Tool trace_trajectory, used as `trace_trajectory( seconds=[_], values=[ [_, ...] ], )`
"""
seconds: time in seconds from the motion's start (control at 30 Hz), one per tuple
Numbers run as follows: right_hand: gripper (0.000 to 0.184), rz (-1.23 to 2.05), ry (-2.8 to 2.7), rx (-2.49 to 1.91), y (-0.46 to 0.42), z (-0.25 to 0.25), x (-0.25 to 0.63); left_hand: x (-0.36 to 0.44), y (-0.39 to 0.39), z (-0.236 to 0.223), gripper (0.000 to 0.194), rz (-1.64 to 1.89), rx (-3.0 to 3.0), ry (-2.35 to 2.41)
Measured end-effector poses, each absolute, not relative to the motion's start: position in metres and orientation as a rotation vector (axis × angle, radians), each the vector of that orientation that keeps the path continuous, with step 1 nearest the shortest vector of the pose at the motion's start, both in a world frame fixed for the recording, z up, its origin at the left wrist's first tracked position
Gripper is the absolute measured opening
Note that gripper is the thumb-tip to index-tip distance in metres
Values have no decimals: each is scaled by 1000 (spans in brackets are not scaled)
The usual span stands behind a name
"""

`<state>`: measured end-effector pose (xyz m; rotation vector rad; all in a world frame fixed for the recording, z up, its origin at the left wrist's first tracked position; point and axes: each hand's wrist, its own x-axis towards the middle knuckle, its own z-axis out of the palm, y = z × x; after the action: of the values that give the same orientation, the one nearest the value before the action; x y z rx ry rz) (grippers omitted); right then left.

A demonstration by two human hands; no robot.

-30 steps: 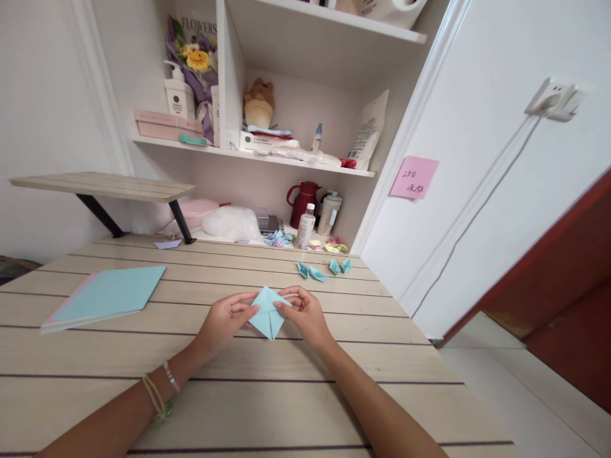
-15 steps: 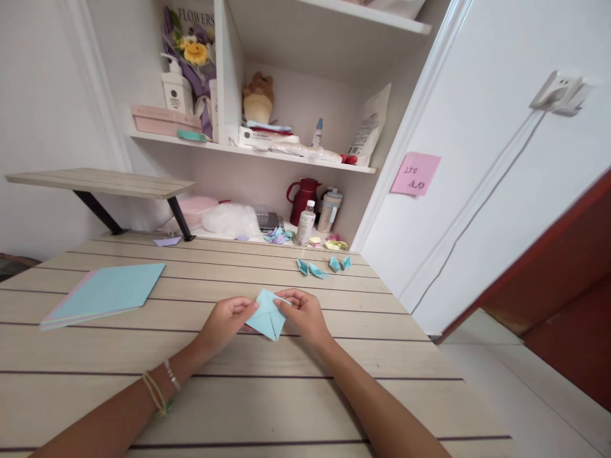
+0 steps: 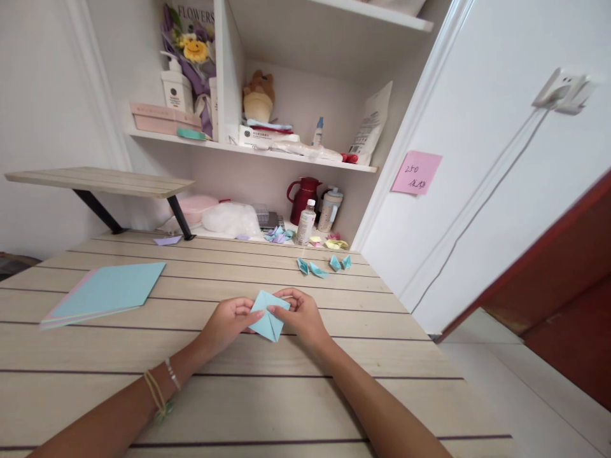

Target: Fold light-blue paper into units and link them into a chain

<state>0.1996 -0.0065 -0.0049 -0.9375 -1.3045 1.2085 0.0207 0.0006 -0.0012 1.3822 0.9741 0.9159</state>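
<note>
A light blue folded origami paper (image 3: 267, 326) is held just over the slatted table (image 3: 248, 401), between my two hands. It is a small square turned cornerwise, with a slit running down its lower half. My left hand (image 3: 230, 321) grips the left side, thumb on top and fingers underneath. From the right, my right hand (image 3: 301, 317) pinches the other side, its thumb lying near the centre. Both thumb tips are close together on the paper. The fingers behind it are partly hidden. Beyond my right hand stand several small blue folded paper pieces (image 3: 319, 271).
To the left lies a stack of coloured paper sheets (image 3: 107, 289), near a raised wooden stand (image 3: 100, 181). Along the back are a clear bottle (image 3: 305, 224), a red jug (image 3: 303, 200), a pale tumbler (image 3: 330, 210) and a heap of folded paper (image 3: 279, 235).
Both thumbs have slid inward toward the middle of the paper. The paper has shifted very slightly; the things around it stay put.
</note>
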Motion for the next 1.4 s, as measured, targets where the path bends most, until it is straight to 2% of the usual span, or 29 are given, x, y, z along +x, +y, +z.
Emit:
trace_trajectory(
  seconds=[0.37, 0.63, 0.77, 0.83, 0.97, 1.0, 1.1, 1.2, 1.4],
  values=[
    [33, 1272, -1292, -923, -8, -5, 197, 22, 1, -2, 30, 946, 1371, 907],
    [44, 1506, -1230, -909, -5, 11, 211, 18, 1, 5, 50, 880, 1241, 891],
    [44, 1518, -1291, -870, -4, 10, 213, 18, 1, 5, 49, 880, 1237, 899],
    [49, 1472, -1379, -844, -4, 9, 216, 17, 2, 4, 49, 899, 1212, 894],
    [73, 1320, -1734, -742, -4, 14, 227, 12, 6, 3, 47, 956, 1161, 880],
    [74, 1253, -1817, -736, -4, 15, 230, 11, 7, 3, 46, 966, 1152, 884],
    [48, 1085, -1903, -775, -3, 16, 232, 9, 8, 2, 45, 953, 1152, 879],
    [26, 1077, -1770, -806, -1, 11, 227, 12, 6, 1, 44, 909, 1204, 870],
    [20, 1174, -1388, -892, -1, 0, 210, 21, 0, 3, 35, 875, 1324, 887]
  ],
)
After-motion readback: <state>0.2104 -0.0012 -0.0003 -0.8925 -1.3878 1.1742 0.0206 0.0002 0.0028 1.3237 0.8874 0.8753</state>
